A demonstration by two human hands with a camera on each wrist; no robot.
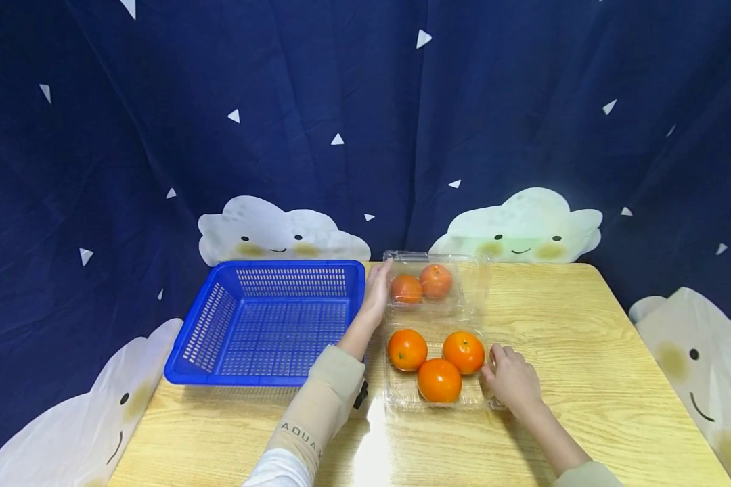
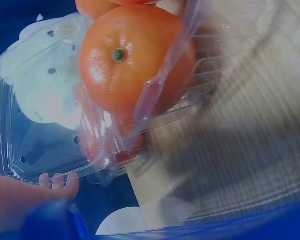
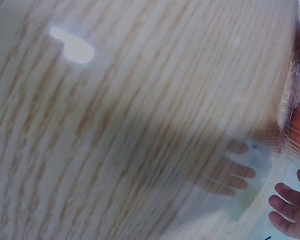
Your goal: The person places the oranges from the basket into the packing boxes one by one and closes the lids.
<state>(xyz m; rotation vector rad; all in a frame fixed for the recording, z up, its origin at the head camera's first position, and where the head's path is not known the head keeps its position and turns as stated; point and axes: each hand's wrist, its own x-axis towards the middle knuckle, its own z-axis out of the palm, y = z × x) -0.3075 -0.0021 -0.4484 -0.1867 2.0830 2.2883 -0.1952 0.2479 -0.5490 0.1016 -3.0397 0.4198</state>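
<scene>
An opened clear plastic clamshell box [image 1: 411,398] holds three oranges [image 1: 440,380] in its base. Its raised clear lid [image 1: 472,287] stands at the back, and two more orange fruits [image 1: 435,281] show through the plastic there. My left hand [image 1: 374,297] reaches along the lid's left side; in the left wrist view its fingertips [image 2: 58,181] meet the lid's rim, while the thumb is hidden. Beside the box's right edge is my right hand [image 1: 513,377], fingers loosely bent. In the right wrist view its spread fingers [image 3: 285,207] hold nothing.
A blue plastic basket [image 1: 219,279] with slotted walls stands on the wooden table [image 1: 560,318], left of the box and close to my left forearm. A dark blue curtain [image 1: 378,88] with white triangles and clouds hangs behind the table.
</scene>
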